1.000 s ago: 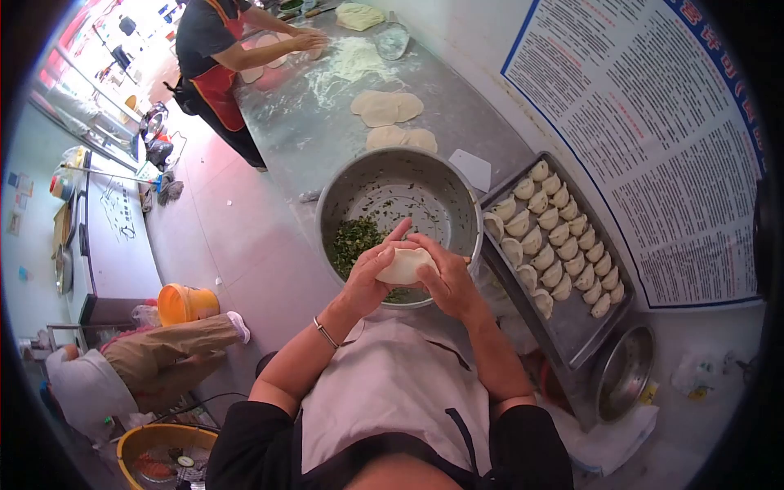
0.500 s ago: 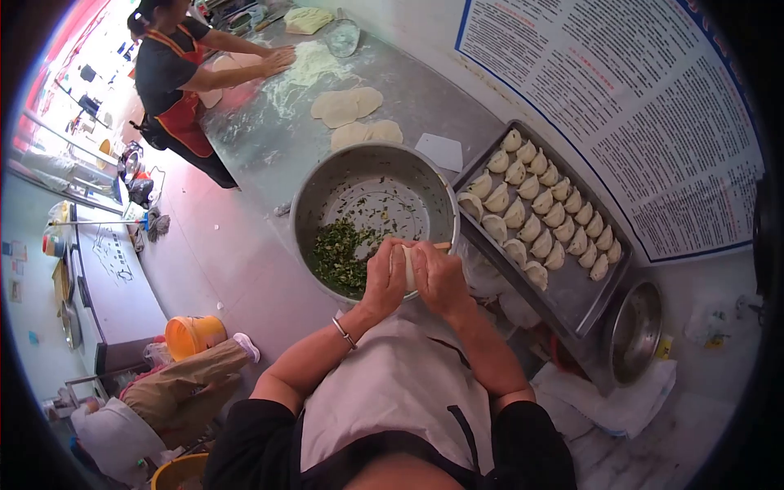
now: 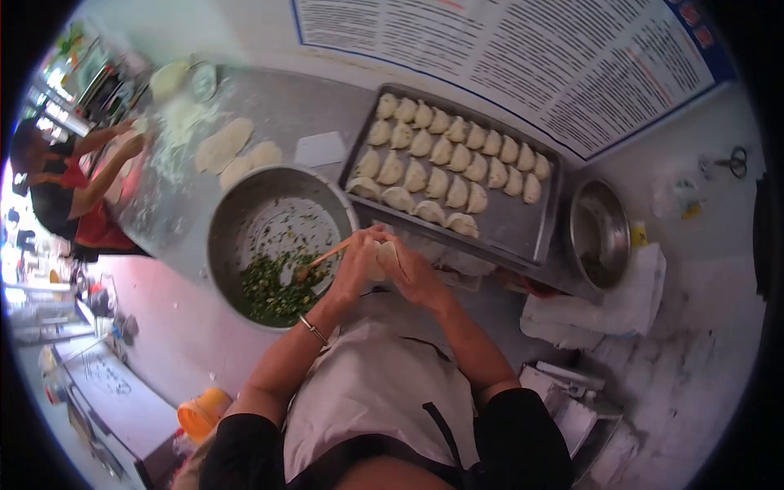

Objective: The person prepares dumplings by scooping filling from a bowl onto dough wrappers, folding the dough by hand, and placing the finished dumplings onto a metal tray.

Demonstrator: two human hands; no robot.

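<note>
My left hand (image 3: 354, 268) and my right hand (image 3: 415, 276) close together around a pale dumpling (image 3: 382, 261), pressing it between the thumbs and fingers. They are held in front of my apron, just beyond the right rim of a large metal bowl (image 3: 216, 253). Chopped green filling (image 3: 269, 286) lies in the bowl's near part, with scraps scattered over its bottom. A wooden spoon (image 3: 327, 255) leans in the filling, its handle reaching up to my left hand. Beyond my hands, a metal tray (image 3: 523, 227) carries rows of folded dumplings (image 3: 441, 151).
Flat dough wrappers (image 3: 224, 145) and a white scraper (image 3: 320, 149) lie on the floured table (image 3: 269, 94). A co-worker (image 3: 65, 192) stands at its far left end. To the right are a steel basin (image 3: 600, 233) and white cloths (image 3: 637, 294). An orange bucket (image 3: 202, 412) is on the floor.
The view has turned right. My hands, still closed on the dumpling, have shifted from over the bowl to beside its right rim. The co-worker's hands have lifted from the flour.
</note>
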